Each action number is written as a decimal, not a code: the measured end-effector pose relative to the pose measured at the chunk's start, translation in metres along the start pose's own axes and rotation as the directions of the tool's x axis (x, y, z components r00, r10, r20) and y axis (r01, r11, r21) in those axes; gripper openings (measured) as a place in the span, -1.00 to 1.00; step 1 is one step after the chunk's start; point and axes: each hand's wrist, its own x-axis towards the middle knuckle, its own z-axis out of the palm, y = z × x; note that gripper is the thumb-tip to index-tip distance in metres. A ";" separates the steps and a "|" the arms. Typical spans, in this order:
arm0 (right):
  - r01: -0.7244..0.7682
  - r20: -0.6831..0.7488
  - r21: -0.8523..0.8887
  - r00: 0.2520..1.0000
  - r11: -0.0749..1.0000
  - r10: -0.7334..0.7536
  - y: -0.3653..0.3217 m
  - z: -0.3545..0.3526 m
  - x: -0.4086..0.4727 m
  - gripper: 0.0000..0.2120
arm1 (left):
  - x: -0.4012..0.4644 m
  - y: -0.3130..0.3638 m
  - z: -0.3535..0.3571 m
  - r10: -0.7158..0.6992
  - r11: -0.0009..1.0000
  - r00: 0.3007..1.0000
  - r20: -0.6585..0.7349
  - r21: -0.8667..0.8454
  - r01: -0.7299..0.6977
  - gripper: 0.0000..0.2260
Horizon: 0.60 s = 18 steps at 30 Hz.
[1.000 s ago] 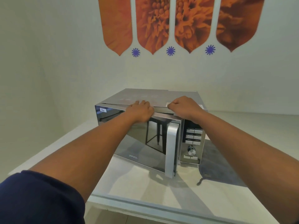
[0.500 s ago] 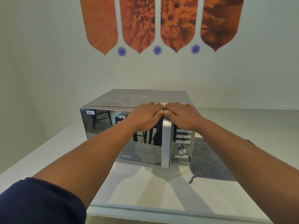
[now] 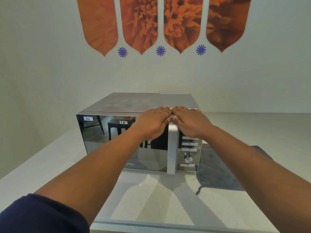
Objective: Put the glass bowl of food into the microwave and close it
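Note:
A silver microwave with a mirrored door stands on the white counter, and its door sits flush with the body. My left hand lies flat over the door's top right corner, palm down, holding nothing. My right hand rests flat beside it, over the top of the control panel. The fingertips of both hands almost meet above the vertical silver handle. The glass bowl of food is not in sight; the mirrored door hides the inside.
A grey cloth lies on the counter to the right of the microwave, with a dark cord end near its front. The wall stands close behind, with orange flower panels. The counter's front edge is near me.
One second ago the door stood ajar with both hands on its top edge. It has swung shut, and my hands now rest flat together above the handle.

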 end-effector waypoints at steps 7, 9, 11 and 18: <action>-0.016 0.014 -0.014 1.000 1.000 0.017 0.000 0.000 0.006 -0.48 | 0.005 0.000 0.004 -0.014 1.000 1.000 -0.016 0.004 0.014 -0.50; -0.015 0.012 -0.019 1.000 1.000 0.015 -0.001 -0.001 0.006 -0.49 | 0.006 -0.001 0.004 -0.018 1.000 1.000 -0.012 0.004 0.018 -0.50; -0.015 0.006 -0.027 1.000 1.000 0.015 -0.001 0.001 0.005 -0.50 | 0.006 -0.001 0.005 -0.011 1.000 1.000 -0.019 0.017 0.012 -0.50; -0.059 -0.140 0.008 0.988 0.998 0.060 -0.009 0.007 -0.001 -0.46 | 0.009 0.005 0.001 -0.058 0.996 0.996 -0.060 -0.069 0.054 -0.50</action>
